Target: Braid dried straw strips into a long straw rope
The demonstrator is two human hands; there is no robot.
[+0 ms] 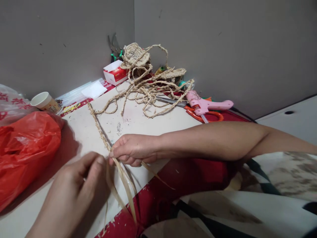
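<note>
Centrally: one beige braided fibre cord (100,130), lying slantwise over a flat white board (135,124), its near end pinched in the right hand (133,150), thumb against curled fingers. Flat, pale loose strands (127,190) trail from that grip. Left hand (81,178): fingers curled, beside the strands; whether it grips one cannot be told. Behind: tangled heap of beige braided rope (146,91), partly covering steel scissors with orange handles (219,115); pink glue gun (203,105) over those handles; red-and-white cardboard box (119,76). Left side: crumpled red plastic bag (29,145), patterned white paper cup (44,102).
</note>
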